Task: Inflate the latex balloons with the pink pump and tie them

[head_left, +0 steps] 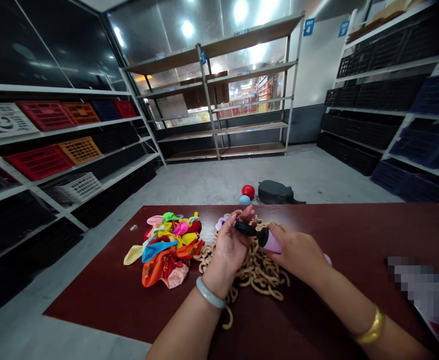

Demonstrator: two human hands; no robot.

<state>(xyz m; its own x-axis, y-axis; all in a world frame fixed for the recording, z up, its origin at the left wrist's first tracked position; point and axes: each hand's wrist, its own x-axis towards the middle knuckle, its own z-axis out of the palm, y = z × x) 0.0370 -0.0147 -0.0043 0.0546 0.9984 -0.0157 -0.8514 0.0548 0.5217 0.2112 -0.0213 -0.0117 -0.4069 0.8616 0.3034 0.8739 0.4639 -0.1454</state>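
Note:
My right hand [298,252] is wrapped round a pink hand pump [272,242] with a black nozzle [248,229]. My left hand [231,244] pinches a pale purple uninflated balloon [222,221] at the nozzle's tip. Both hands hover over a heap of tan chain links [255,270] on the dark red table [339,225]. To the left lies a pile of flat balloons [168,246] in several colours.
On the floor beyond the table sit a red inflated balloon [248,190], a blue one [244,200] and a dark bag [275,192]. Shelves with coloured crates [46,115] line the left; dark crates [377,100] fill shelves on the right.

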